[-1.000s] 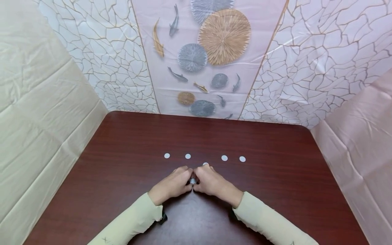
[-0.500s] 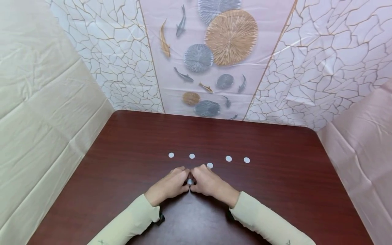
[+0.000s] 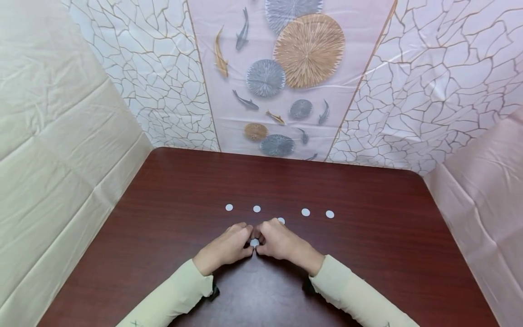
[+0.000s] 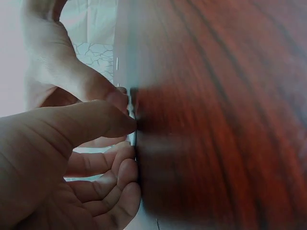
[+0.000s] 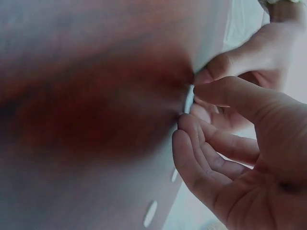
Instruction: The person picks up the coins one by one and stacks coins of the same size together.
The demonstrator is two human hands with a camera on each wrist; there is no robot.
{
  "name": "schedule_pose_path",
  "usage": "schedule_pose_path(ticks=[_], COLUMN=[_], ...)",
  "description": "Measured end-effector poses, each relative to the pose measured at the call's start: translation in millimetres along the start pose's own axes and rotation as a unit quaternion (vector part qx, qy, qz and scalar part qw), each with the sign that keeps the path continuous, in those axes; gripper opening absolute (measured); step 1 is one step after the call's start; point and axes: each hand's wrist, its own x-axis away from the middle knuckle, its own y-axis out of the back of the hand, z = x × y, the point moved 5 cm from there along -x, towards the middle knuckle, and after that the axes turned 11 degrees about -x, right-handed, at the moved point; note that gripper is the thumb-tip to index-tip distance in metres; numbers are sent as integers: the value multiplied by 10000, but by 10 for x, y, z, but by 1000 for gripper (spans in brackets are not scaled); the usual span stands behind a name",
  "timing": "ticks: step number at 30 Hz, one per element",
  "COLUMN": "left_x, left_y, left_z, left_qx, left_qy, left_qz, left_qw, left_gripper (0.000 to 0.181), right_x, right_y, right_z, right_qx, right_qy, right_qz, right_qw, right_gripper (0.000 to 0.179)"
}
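Note:
A small white disc point(image 3: 254, 243) lies low against the dark red-brown table between both hands. My left hand point(image 3: 227, 245) has its thumb and curled fingers at the disc's left side. From the right side, my right hand point(image 3: 282, 240) holds it likewise with thumb and bent fingers. The two thumb tips nearly meet at the near edge. In the right wrist view the disc point(image 5: 189, 99) shows as a thin pale edge between right thumb and index finger. The left wrist view shows only a sliver of it, the rest being hidden by fingers.
Farther back on the table point(image 3: 184, 181) lie several more white discs, among them the leftmost disc point(image 3: 229, 207) and the rightmost disc point(image 3: 329, 214). Another disc point(image 3: 281, 220) is partly covered by the right knuckles. Patterned cloth point(image 3: 265, 113) hangs behind the table.
The head view has swung slightly left. Against the other discs, both hands and the held disc have shifted a little left. More of the held disc shows between the hands now.

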Motion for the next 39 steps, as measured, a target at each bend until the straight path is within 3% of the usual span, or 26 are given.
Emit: schedule_pose_path(ticks=[7, 15, 27, 39], left_x=[5, 27, 10, 14], left_y=[17, 15, -23, -9], left_z=[10, 30, 32, 13], left_qx=[-9, 5, 101, 67], left_qy=[-38, -13, 60, -57], left_qz=[-178, -226, -92, -202], left_qw=[9998, 9997, 9999, 9998], left_gripper=[17, 16, 16, 16], right_x=[64, 130, 81, -59], right_y=[303, 561, 602, 584], right_z=[-90, -293, -438, -582], right_qx=[302, 714, 1013, 1078], right_qy=[-371, -466, -235, -628], right_qz=[-39, 43, 12, 466], right_qw=[9988, 9963, 9946, 9911], right_gripper=[15, 20, 18, 18])
